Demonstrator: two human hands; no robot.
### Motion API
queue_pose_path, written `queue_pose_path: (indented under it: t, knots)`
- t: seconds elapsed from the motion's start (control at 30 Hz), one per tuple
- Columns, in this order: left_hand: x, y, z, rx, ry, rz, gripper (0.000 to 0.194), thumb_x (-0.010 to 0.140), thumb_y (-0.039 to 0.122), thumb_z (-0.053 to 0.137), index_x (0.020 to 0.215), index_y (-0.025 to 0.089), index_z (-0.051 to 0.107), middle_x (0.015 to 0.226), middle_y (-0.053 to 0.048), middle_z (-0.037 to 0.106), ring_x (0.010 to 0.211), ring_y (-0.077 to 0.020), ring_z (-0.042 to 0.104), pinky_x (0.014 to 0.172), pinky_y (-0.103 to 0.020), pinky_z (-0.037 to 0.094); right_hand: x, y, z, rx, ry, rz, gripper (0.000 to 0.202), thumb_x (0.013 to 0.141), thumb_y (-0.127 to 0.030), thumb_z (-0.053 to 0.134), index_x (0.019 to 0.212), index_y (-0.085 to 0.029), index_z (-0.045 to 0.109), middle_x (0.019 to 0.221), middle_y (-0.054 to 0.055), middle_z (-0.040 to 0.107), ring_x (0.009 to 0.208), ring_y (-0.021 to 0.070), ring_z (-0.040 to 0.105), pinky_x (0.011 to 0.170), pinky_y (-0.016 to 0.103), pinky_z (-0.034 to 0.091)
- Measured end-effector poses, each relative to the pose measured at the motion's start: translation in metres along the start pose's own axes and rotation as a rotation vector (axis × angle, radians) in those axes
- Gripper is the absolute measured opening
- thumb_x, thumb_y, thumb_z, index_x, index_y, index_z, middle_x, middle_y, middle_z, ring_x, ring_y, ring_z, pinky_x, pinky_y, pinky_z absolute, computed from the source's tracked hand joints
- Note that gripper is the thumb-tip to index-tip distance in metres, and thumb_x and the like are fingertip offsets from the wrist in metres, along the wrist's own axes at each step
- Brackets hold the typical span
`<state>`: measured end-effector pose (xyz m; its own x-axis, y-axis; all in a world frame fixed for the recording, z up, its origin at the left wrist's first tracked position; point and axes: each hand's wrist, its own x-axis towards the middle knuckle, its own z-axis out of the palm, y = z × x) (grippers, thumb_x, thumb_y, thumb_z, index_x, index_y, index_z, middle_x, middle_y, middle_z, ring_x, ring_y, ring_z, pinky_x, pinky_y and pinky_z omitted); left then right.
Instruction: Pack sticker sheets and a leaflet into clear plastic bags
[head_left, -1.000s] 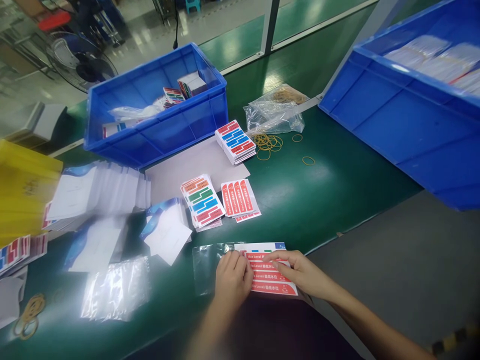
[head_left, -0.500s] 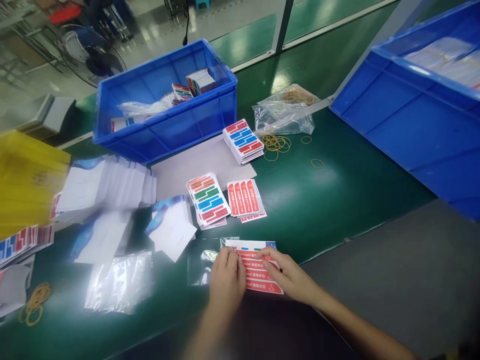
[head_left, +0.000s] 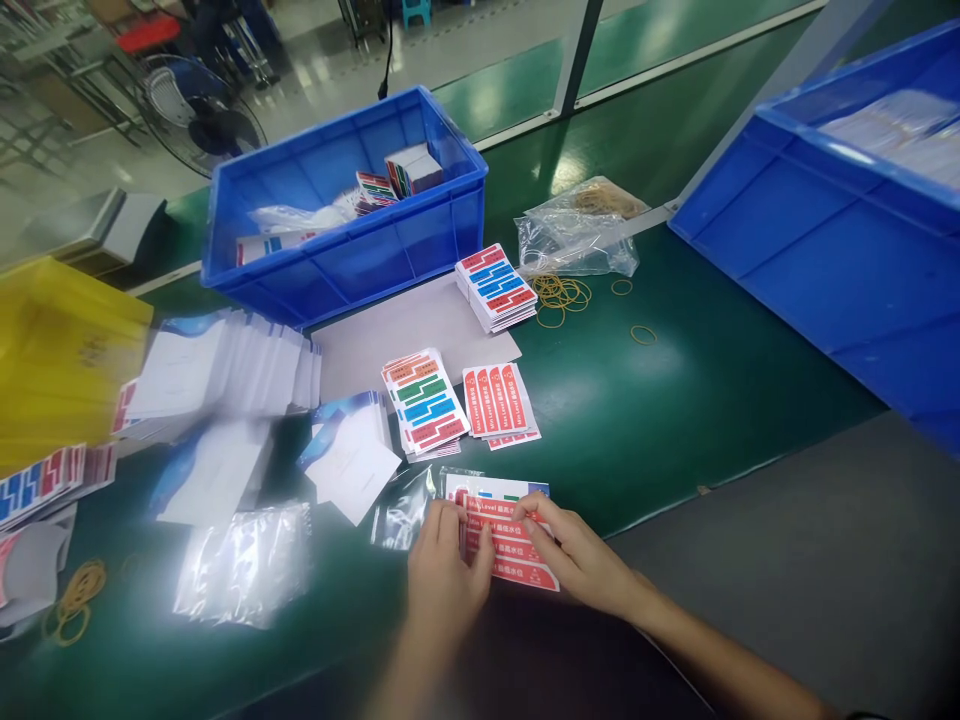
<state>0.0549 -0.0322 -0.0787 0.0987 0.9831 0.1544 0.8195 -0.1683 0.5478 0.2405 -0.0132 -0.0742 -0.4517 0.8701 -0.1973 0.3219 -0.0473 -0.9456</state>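
A red-and-white sticker sheet (head_left: 514, 548) printed with level marks lies on a white card (head_left: 487, 487) with coloured marks at the table's near edge. My left hand (head_left: 448, 565) closes round the left end of the sheet, thumb on top and fingers beside it. My right hand (head_left: 574, 550) grips the right side, with bent fingers over the face. A clear plastic bag (head_left: 409, 510) extends left from behind my left hand; whether its mouth is round the sheets is hidden. Just beyond are a pile of similar red sticker sheets (head_left: 495, 400) and a pile of multicoloured sticker sheets (head_left: 426, 405).
White-and-blue booklets (head_left: 349, 455) and clear bags (head_left: 244, 565) lie to the left. Rubber bands (head_left: 559, 295) sit by a banded sticker stack (head_left: 496, 285). A blue bin (head_left: 352, 250) stands behind, another blue bin (head_left: 825, 240) at right, a yellow bin (head_left: 67, 360) at left.
My left hand has shifted slightly left, its thumb now apart from the fingers over the sheet. The clear bag's left part has lifted and crumpled. My right hand stays nearly in place.
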Motion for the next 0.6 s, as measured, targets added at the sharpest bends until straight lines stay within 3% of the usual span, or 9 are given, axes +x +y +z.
queue_pose_path:
  t: [0.2,0.6]
  knots:
    - [-0.007,-0.006,0.003,0.119,-0.038,-0.053,0.015,0.084,0.013,0.046,0.071,0.021,0.045,0.064,0.001,0.053,0.051,-0.0124,0.052,0.047,-0.024,0.036,-0.002,0.001,0.001,-0.078,-0.113,0.0,0.02,0.099,-0.032,0.028,0.099,-0.022,0.046,0.069,-0.002,0.052,0.056,0.0139,0.047,0.059,0.026,0.038]
    - [-0.003,-0.007,-0.005,0.044,0.078,0.025,0.027,0.088,0.014,0.048,0.063,0.02,0.039,0.059,0.003,0.046,0.052,-0.0095,0.045,0.051,-0.023,0.034,-0.002,0.001,0.025,0.011,0.102,0.057,0.019,0.099,-0.036,0.027,0.103,-0.023,0.04,0.084,0.003,0.058,0.065,0.0166,0.057,0.06,0.028,0.043]
